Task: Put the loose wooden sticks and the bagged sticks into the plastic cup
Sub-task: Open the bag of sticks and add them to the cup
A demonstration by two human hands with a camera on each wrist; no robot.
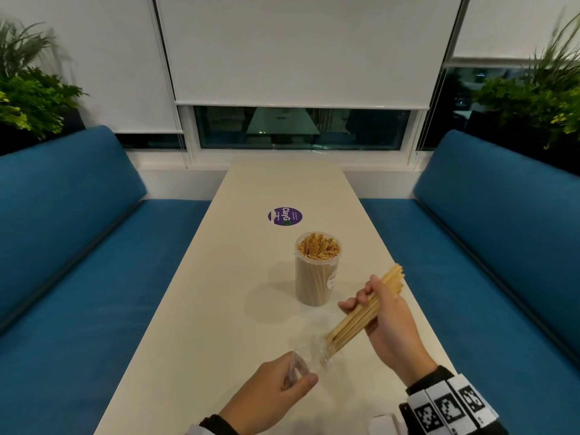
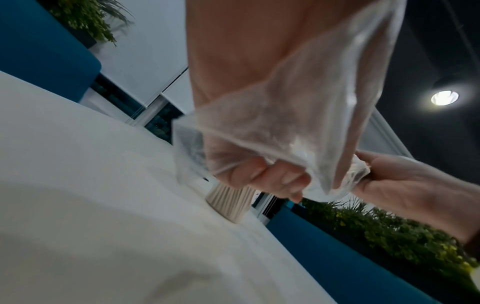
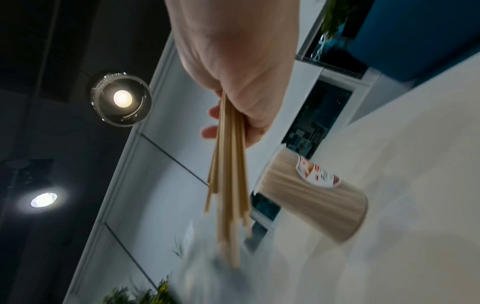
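A clear plastic cup [image 1: 317,271] packed with upright wooden sticks stands mid-table; it also shows in the right wrist view as the cup [image 3: 314,197] and in the left wrist view as the cup [image 2: 231,203]. My right hand [image 1: 381,321] grips a bundle of sticks [image 1: 365,310] just right of the cup, held slanted above the table. The bundle's lower ends sit in the mouth of a clear plastic bag [image 1: 309,356]. My left hand [image 1: 282,387] pinches the bag's other end near the table's front. In the right wrist view the sticks [image 3: 228,185] fan out below the fingers.
The white table [image 1: 238,309] carries a round purple sticker [image 1: 285,216] beyond the cup. Blue benches [image 1: 78,246] run along both sides. A white object [image 1: 381,425] lies at the table's near right edge. Plants stand in both back corners, under window blinds.
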